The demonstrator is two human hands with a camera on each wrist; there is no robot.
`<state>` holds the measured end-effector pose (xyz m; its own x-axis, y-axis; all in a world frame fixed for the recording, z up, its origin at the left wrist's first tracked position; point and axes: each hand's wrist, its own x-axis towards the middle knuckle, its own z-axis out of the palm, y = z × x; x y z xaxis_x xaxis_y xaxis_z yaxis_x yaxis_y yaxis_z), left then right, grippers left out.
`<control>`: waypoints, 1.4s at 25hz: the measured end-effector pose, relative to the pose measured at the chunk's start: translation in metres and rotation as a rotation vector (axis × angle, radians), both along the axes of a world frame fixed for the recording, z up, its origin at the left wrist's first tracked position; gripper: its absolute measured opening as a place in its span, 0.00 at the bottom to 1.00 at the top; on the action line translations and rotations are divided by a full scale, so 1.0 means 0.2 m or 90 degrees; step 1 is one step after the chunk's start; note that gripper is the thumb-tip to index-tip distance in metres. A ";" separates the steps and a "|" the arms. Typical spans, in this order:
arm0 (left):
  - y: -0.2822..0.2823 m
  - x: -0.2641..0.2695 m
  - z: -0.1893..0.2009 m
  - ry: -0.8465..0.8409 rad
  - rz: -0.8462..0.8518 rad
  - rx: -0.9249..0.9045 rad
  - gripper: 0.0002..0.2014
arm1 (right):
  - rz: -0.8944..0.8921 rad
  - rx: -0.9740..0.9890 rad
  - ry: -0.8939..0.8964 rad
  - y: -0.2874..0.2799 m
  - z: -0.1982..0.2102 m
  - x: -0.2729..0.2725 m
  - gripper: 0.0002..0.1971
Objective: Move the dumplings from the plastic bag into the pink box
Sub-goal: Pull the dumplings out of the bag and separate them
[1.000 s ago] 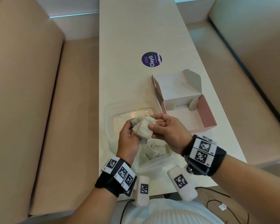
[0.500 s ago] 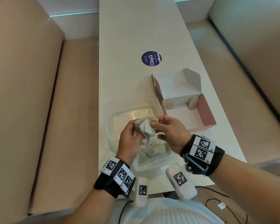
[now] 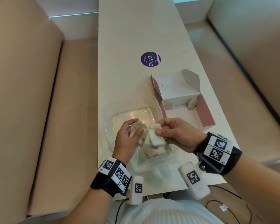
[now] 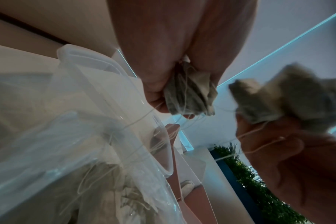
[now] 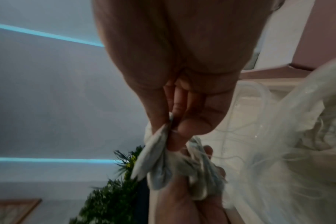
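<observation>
Over the clear plastic bag (image 3: pixel 152 153), each hand holds one pale dumpling. My left hand (image 3: pixel 137 126) grips a crumpled dumpling (image 3: pixel 138 126) between thumb and curled fingers; it fills that hand in the left wrist view (image 4: pixel 190 97). My right hand (image 3: pixel 158 127) pinches a second dumpling (image 3: pixel 154 138) by its edge, seen close as a dumpling (image 5: pixel 155 159). Thin threads run between the two pieces. The bag (image 4: pixel 86 166) holds several more dumplings. The pink box (image 3: pixel 205 113) stands open to the right with two dumplings (image 3: pixel 168 105) at its back wall.
The bag lies in a clear plastic tub (image 3: pixel 120 110) on the narrow white table (image 3: pixel 128 46). A purple round sticker (image 3: pixel 150 59) is farther up the table. Beige bench seats flank both sides. The box lid (image 3: pixel 176 86) stands up behind the box.
Both hands held one clump of dumplings together; now it is pulled apart, one piece in each hand, the right hand's piece shifted slightly right.
</observation>
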<state>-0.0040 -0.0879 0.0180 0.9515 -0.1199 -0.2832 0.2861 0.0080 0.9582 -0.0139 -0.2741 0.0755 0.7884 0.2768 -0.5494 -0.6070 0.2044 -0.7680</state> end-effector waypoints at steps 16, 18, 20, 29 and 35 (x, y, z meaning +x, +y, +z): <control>0.03 -0.04 0.02 0.108 -0.169 -0.139 0.32 | -0.037 -0.185 0.026 0.07 -0.11 0.01 0.04; 0.03 -0.04 0.02 0.090 -0.177 -0.103 0.32 | -0.020 -0.176 0.025 0.05 -0.12 0.01 0.07; 0.03 -0.04 0.03 0.080 -0.182 -0.083 0.31 | -0.008 -0.187 0.010 0.05 -0.12 0.01 0.06; 0.05 -0.04 0.02 0.071 -0.179 -0.058 0.32 | -0.166 -0.097 -0.033 -0.07 -0.11 0.06 0.03; 0.06 0.00 -0.02 0.043 -0.122 -0.009 0.32 | 0.010 -0.087 -0.092 -0.14 -0.01 0.02 0.03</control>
<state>-0.0048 -0.0751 0.0146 0.8901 -0.3014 -0.3420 0.3470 -0.0387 0.9371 -0.0091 -0.3020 0.0730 0.8581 0.2201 -0.4639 -0.4905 0.0844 -0.8673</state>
